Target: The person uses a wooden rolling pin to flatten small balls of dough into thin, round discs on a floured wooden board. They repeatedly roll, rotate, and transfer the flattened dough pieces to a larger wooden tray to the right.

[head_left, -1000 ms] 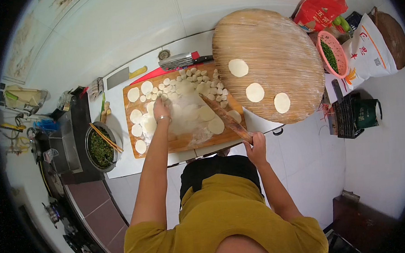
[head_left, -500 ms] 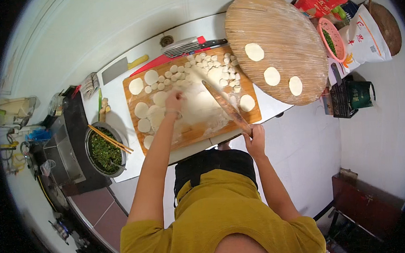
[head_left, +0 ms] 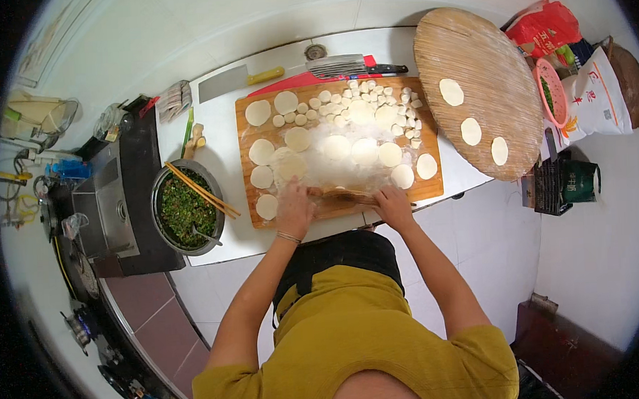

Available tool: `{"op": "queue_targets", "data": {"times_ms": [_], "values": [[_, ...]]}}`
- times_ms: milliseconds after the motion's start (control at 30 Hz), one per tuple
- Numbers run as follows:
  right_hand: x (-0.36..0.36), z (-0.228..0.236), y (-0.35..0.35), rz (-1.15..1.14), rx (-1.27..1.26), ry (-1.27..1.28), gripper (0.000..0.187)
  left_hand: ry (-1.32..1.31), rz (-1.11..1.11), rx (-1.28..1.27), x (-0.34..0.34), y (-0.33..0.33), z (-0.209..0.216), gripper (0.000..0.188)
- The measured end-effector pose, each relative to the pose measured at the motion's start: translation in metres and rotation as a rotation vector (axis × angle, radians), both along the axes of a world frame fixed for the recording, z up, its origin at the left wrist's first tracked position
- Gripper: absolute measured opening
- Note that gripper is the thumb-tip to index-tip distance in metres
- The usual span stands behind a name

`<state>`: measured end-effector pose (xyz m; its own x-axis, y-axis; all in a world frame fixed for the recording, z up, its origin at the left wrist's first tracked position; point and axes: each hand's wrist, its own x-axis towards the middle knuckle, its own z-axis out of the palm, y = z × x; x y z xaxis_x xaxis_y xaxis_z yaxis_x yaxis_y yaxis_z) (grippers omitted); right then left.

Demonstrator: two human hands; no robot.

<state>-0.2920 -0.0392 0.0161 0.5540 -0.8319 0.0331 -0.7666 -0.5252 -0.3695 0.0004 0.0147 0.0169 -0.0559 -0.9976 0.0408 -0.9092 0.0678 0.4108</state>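
A wooden rolling pin lies crosswise near the front edge of the floured cutting board. My left hand is closed at its left end, and my right hand grips the right end. Beyond the pin are several round white dough wrappers, some overlapping under loose flour. Small dough pieces cluster at the board's far right. More wrappers line its left side. Whether dough lies beneath the pin is hard to see.
At left stands a bowl of chopped green filling with chopsticks across it. A cleaver and a dark-handled knife lie behind the board. At right, a round slatted tray holds three wrappers and overhangs the table.
My left hand has come down from over the dough to the pin's left end. The pin has swung from slanting to nearly level, closer to me. The view has shifted.
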Motion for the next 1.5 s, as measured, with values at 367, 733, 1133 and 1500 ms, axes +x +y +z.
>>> {"op": "queue_targets", "data": {"times_ms": [367,733,1133,1500], "values": [[0.026,-0.012,-0.023,-0.070,0.051,0.222,0.066,-0.095,-0.061,0.244,-0.004,-0.026,-0.003,0.076],[0.033,-0.020,-0.040,-0.116,-0.008,0.171,0.065,-0.114,0.069,0.271,-0.011,-0.041,-0.004,0.078],[0.004,0.015,-0.021,-0.089,0.311,-0.083,0.028,-0.016,0.330,-0.085,-0.036,-0.014,0.025,0.054],[-0.032,0.009,-0.003,-0.378,0.480,-0.332,0.028,0.118,0.036,0.164,-0.087,-0.026,-0.010,0.041]]}}
